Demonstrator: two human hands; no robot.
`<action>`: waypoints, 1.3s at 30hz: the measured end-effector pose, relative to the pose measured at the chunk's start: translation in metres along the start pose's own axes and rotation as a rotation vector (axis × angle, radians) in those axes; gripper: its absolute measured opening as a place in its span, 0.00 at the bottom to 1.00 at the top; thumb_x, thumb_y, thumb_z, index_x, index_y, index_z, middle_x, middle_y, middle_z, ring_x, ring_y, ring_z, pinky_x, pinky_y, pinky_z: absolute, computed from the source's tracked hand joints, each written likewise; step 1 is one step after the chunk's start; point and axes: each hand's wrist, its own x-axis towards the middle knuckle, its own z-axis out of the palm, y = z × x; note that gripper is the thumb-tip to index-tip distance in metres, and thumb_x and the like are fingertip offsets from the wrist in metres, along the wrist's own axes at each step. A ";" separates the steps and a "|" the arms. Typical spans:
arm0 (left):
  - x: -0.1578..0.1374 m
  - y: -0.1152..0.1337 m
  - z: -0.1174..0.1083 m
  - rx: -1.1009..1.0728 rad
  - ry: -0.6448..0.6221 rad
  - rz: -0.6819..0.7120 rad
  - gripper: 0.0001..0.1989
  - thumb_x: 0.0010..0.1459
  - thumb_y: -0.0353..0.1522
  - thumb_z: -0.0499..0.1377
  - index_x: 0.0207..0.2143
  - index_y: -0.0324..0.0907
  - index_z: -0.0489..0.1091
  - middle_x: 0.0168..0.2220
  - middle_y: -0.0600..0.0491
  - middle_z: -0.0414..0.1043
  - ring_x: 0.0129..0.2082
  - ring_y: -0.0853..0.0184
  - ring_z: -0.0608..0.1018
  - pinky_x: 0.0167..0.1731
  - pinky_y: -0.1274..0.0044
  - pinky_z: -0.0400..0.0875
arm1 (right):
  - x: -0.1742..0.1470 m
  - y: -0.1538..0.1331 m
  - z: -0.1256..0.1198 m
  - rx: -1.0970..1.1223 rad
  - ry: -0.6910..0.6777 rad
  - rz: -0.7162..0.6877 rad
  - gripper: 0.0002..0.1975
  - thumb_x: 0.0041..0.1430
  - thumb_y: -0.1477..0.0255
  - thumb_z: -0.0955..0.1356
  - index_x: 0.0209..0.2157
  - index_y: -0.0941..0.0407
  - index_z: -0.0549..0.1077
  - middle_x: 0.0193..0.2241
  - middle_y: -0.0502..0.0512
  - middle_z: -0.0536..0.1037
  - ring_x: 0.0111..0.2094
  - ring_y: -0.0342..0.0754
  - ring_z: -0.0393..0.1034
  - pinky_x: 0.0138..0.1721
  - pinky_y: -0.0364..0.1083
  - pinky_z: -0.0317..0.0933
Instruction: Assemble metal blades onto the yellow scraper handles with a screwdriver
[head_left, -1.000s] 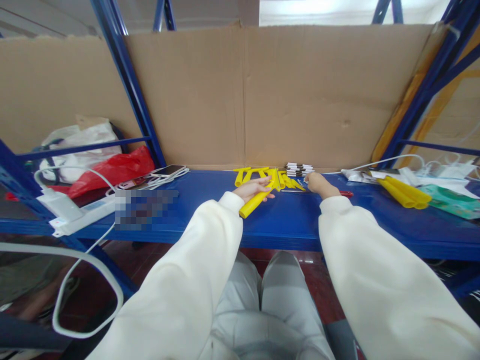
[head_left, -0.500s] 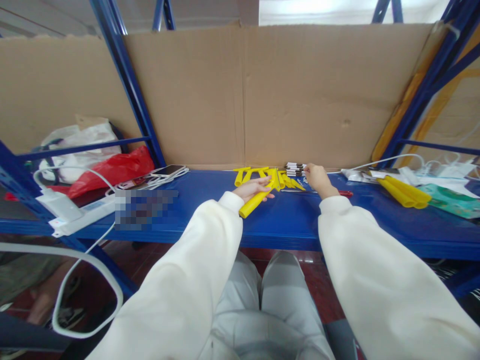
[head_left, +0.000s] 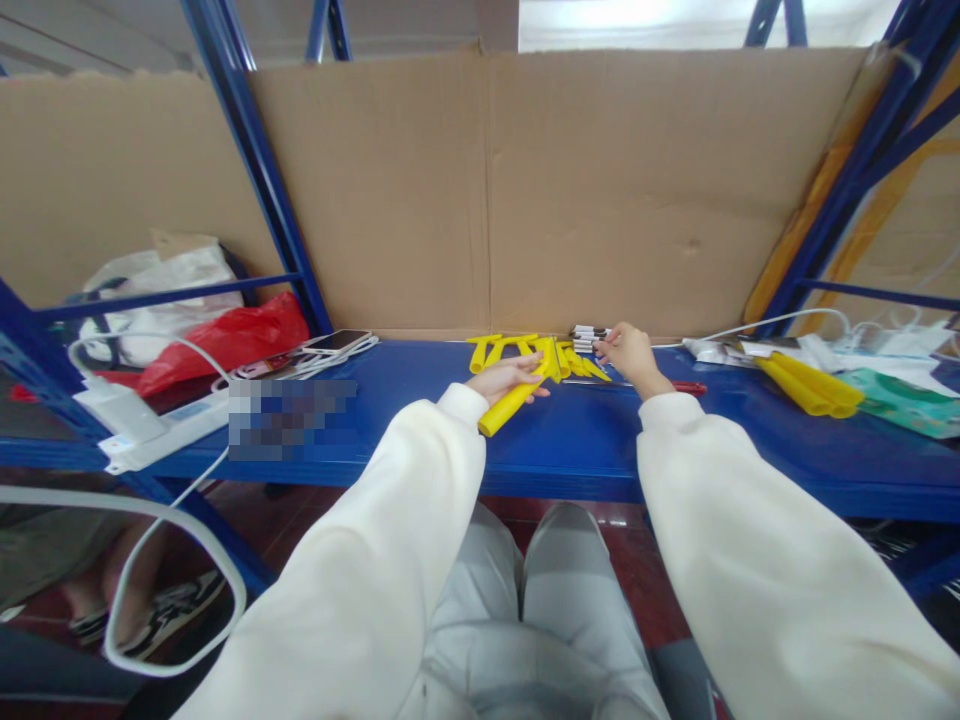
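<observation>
A yellow tapered tube [head_left: 510,405] lies across my left hand [head_left: 504,378], with the fingers curled around it and its wide end facing me. Behind that hand, several more yellow tubes [head_left: 491,352] and small yellow pointed pieces [head_left: 589,367] are spread on the blue shelf [head_left: 420,400]. My right hand [head_left: 628,352] has its fingertips pinched at a small stack of black-and-white sticks [head_left: 585,333]; what sits between the fingers is too small to make out. Under the right wrist lies a screwdriver with a red handle [head_left: 688,387].
Cardboard [head_left: 600,190] closes off the back. On the left are a power strip [head_left: 176,430], a phone [head_left: 345,341], cables and a red bag [head_left: 232,345]. Two yellow cones [head_left: 814,385] and a green packet [head_left: 900,400] lie right. Another person's shoe [head_left: 176,610] shows below left.
My right hand has shifted slightly left, its fingertips now closer to the black-and-white sticks. My left hand keeps still with the tube. The other person's feet have moved.
</observation>
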 end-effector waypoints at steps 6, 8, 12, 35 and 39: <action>-0.002 0.001 0.002 -0.024 -0.009 0.000 0.43 0.57 0.15 0.57 0.71 0.52 0.58 0.66 0.41 0.66 0.30 0.70 0.84 0.19 0.84 0.71 | -0.001 -0.003 0.009 0.315 -0.081 0.125 0.18 0.56 0.78 0.76 0.24 0.54 0.63 0.16 0.49 0.76 0.17 0.45 0.73 0.24 0.42 0.67; -0.002 0.002 0.002 -0.039 -0.012 -0.008 0.43 0.57 0.16 0.57 0.71 0.52 0.57 0.65 0.41 0.67 0.29 0.69 0.84 0.19 0.84 0.71 | -0.002 -0.004 0.012 0.420 -0.123 0.133 0.21 0.52 0.76 0.78 0.23 0.53 0.62 0.14 0.48 0.74 0.16 0.45 0.71 0.22 0.42 0.68; -0.001 0.001 0.000 -0.057 -0.013 -0.022 0.41 0.58 0.17 0.58 0.71 0.50 0.58 0.63 0.40 0.70 0.27 0.70 0.84 0.18 0.84 0.72 | -0.006 -0.009 0.021 0.587 -0.245 -0.009 0.25 0.43 0.65 0.83 0.22 0.53 0.63 0.14 0.49 0.74 0.15 0.43 0.68 0.19 0.42 0.67; 0.006 0.000 -0.007 -0.165 -0.041 -0.061 0.44 0.57 0.16 0.60 0.71 0.53 0.56 0.61 0.42 0.72 0.35 0.64 0.85 0.21 0.83 0.74 | -0.024 -0.029 0.037 0.734 -0.403 -0.247 0.26 0.46 0.50 0.78 0.25 0.53 0.66 0.14 0.46 0.72 0.14 0.39 0.60 0.16 0.39 0.56; 0.002 0.002 -0.002 -0.135 0.012 -0.068 0.45 0.57 0.16 0.58 0.72 0.52 0.53 0.62 0.41 0.71 0.35 0.64 0.86 0.20 0.83 0.74 | -0.024 -0.028 0.037 0.729 -0.415 -0.256 0.25 0.48 0.50 0.78 0.25 0.53 0.66 0.15 0.45 0.72 0.14 0.39 0.61 0.18 0.39 0.57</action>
